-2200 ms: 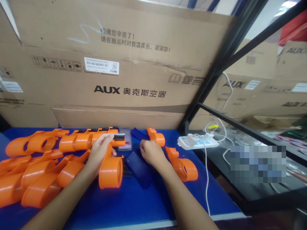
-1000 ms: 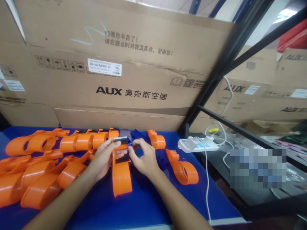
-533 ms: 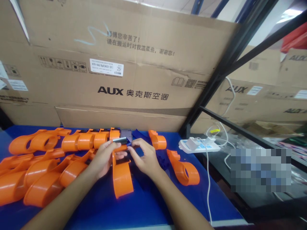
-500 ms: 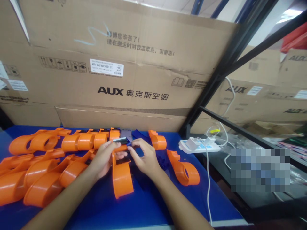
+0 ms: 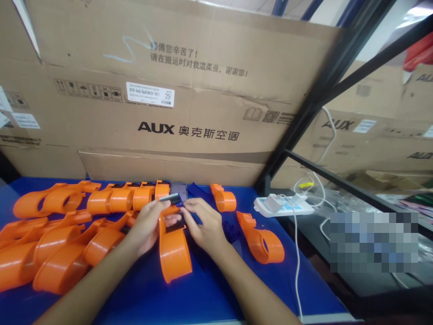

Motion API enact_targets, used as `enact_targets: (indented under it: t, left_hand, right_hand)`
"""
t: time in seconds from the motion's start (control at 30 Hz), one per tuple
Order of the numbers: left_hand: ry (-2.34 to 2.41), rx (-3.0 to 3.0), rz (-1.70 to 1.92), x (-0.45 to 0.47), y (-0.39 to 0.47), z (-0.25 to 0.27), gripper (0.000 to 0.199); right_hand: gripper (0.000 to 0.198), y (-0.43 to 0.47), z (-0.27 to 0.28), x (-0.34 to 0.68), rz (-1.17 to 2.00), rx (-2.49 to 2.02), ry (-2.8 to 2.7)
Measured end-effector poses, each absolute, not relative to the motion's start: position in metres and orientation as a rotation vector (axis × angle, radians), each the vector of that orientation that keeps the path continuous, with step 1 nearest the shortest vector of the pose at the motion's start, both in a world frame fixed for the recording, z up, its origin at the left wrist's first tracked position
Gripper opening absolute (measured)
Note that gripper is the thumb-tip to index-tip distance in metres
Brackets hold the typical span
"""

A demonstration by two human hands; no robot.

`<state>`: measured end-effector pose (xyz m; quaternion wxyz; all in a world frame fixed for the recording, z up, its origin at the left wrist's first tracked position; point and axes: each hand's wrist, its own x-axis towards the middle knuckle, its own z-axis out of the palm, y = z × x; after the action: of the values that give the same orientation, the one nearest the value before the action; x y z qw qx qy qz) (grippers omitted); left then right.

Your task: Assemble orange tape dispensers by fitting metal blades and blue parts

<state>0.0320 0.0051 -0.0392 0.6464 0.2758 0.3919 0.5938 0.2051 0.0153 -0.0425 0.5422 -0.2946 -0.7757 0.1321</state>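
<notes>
My left hand [image 5: 149, 225] grips an orange plastic ring holder [image 5: 176, 256] by its arm; the wide ring hangs below my fingers. A dark strip with a shiny silver face [image 5: 170, 198] lies along the top of that arm, under my left thumb. At the strip's right end, my right hand [image 5: 204, 221] pinches a small dark-blue piece [image 5: 179, 204], thin like film; its exact kind I cannot make out. Just behind the hands, a phone [image 5: 179, 189] lies on the blue table surface [image 5: 142, 293].
Several more orange holders [image 5: 61, 266] lie in rows at the left. Two others [image 5: 265, 246] sit at the right, near crumpled blue pieces [image 5: 232, 230]. A white power strip [image 5: 284, 205] with cables stands by the black rack post [image 5: 297, 117]. Large cardboard boxes [image 5: 189, 158] wall off the back.
The held holder's ring has swung slightly right. My right fingers have closed in at the strip's end and shifted a little. The left hand keeps its grip.
</notes>
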Motion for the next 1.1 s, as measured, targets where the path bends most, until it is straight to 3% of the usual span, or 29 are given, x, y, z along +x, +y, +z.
enact_targets:
  t: [0.23,0.47,0.53,0.7,0.97,1.1]
  left_hand:
    - [0.895,0.636,1.358,0.033,0.006,-0.032,0.024]
    - [0.912,0.669,1.221,0.034,0.001,-0.037,0.057]
    - [0.937,0.638,1.197,0.035,0.0,-0.035,0.062]
    - [0.989,0.592,1.128,0.039,0.0,-0.024,0.074]
    - [0.82,0.728,1.005,0.036,0.002,-0.034,0.073]
    - [0.74,0.89,1.042,0.034,-0.001,-0.04,0.069]
  right_hand:
    - [0.012,0.016,-0.037,0.206,0.465,-0.742,-1.74]
    - [0.039,0.022,-0.03,0.207,1.145,-0.688,-1.579]
    - [0.038,0.022,-0.028,0.208,1.239,-0.624,-1.61]
    - [0.043,0.021,-0.026,0.211,1.318,-0.618,-1.658]
    - [0.046,0.017,-0.028,0.205,1.394,-0.604,-1.557]
    - [0.043,0.02,-0.035,0.204,1.283,-0.685,-1.44]
